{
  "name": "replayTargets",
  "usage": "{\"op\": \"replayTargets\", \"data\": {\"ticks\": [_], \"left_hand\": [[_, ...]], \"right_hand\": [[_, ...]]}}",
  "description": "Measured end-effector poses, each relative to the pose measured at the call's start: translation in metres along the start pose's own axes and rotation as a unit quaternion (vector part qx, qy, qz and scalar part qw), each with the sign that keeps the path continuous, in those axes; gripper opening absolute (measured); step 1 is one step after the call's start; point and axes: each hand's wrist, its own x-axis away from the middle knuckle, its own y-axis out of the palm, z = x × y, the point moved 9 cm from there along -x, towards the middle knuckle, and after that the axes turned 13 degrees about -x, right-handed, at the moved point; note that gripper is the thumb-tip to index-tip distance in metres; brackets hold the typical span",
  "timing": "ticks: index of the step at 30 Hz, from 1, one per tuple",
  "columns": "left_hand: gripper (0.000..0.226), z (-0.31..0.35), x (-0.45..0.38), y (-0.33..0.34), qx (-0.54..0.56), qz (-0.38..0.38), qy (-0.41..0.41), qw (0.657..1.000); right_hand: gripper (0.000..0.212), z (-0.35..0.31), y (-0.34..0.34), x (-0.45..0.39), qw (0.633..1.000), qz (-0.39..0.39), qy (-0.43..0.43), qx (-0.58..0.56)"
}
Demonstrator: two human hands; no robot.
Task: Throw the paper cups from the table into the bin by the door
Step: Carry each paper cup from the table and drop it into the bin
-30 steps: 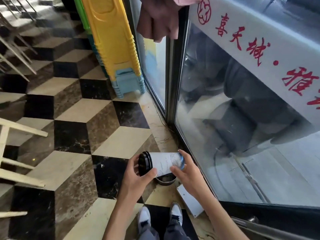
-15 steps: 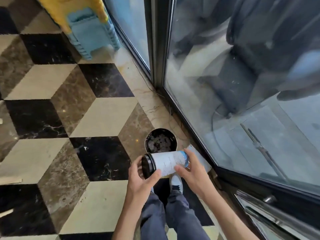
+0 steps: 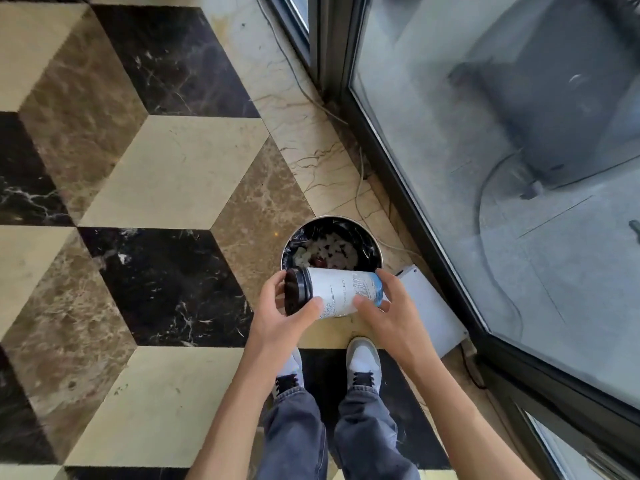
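Paper cup [image 3: 341,292]: white with blue print and a black lid [image 3: 295,291], held on its side, lid end to the left, base to the right; it sits over the near rim of the bin, seen from above.
Left hand [image 3: 282,315]: wrapped around the lid end, thumb across the front of the cup wall, fingers curled behind the lid; grip closed on the cup.
Right hand [image 3: 388,311]: closed on the base end, thumb on the front of the wall, fingers behind the blue band.
Bin [image 3: 375,242]: small round metal can on the floor, lined with a black bag, standing just beside the glass door [image 3: 502,168]; inside lie pale crumpled scraps and something reddish, too blurred to name.
White flat box [image 3: 433,306]: on the floor to the right of the bin, against the door frame.
Floor [image 3: 173,168]: marble tiles in a cube pattern of cream, brown and black.
Shoes [image 3: 362,358]: grey-white pair, toes pointing at the bin, below jeans.
Cable [image 3: 360,188]: thin, running along the door frame.
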Motion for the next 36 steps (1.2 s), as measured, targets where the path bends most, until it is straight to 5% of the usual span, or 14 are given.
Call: {"op": "replayTargets", "data": {"ticks": [13, 22, 36], "left_hand": [[0.077, -0.053, -0.073, 0.03, -0.001, -0.014, -0.005, 1.0], [0.046, -0.039, -0.036, 0.01, 0.023, -0.004, 0.032, 0.999], [0.057, 0.125, 0.12, -0.121, 0.039, 0.071, 0.177, 0.981]], "right_hand": [[0.068, 0.053, 0.025, -0.07, 1.0, 0.005, 0.012, -0.026], [0.064, 0.028, 0.005, -0.034, 0.999, 0.023, -0.003, -0.029], [0.065, -0.196, -0.007, 0.127, 0.982, 0.007, -0.187, 0.018]]}}
